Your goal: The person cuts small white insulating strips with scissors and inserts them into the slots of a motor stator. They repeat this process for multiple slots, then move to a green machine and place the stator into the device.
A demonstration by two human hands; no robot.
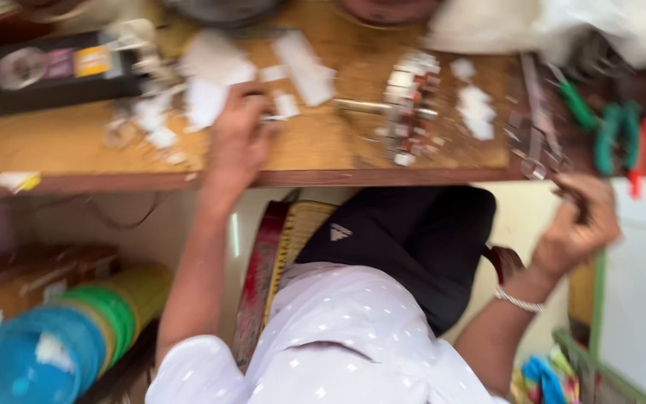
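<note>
My left hand (239, 138) rests on the wooden workbench (76, 146), its fingers closed on a small white paper piece among several scattered white scraps (211, 71). My right hand (577, 221) is raised at the bench's front right edge, fingers curled around a small dark tool whose shape is blurred. A motor rotor on a metal shaft (405, 108) lies on the bench between the two hands, touched by neither.
Pliers with green and red handles (629, 146) lie at the right. Scissors (540, 142) lie beside them. A black box (61, 71) stands at the back left. Stacked coloured rolls (54, 337) sit below the bench on the left.
</note>
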